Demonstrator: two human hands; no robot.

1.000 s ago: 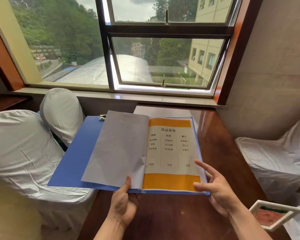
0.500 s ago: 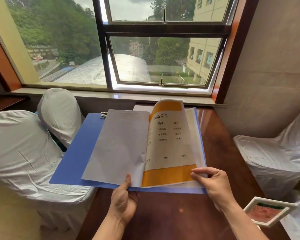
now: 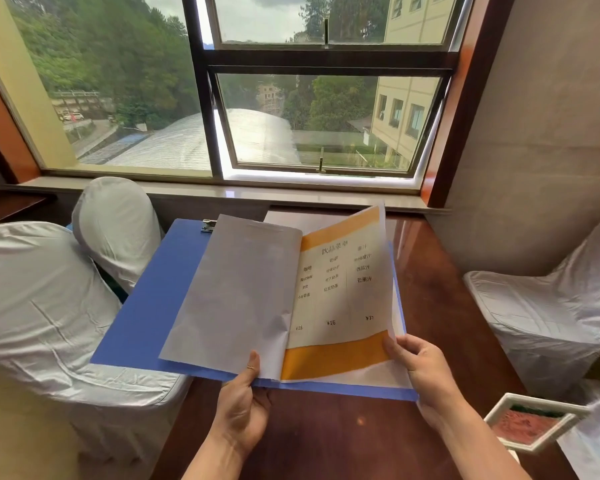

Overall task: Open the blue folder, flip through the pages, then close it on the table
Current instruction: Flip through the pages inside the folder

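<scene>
The blue folder [image 3: 146,306] lies open, its left cover hanging past the brown table's [image 3: 440,306] left edge. My left hand [image 3: 245,407] grips the folder's near edge at the spine, thumb on the turned grey pages [image 3: 236,292]. My right hand [image 3: 420,365] pinches the lower right corner of the orange-banded menu page [image 3: 336,299] and holds it lifted and curved off the pages beneath.
Two white-covered chairs [image 3: 42,306] stand to the left under the folder's cover, another [image 3: 555,306] at the right. A white-framed picture [image 3: 530,424] lies at the table's near right corner. The window sill [image 3: 222,199] runs behind.
My right hand went from hovering open to pinching the menu page's corner. The page has risen off the stack and is curling up toward the left.
</scene>
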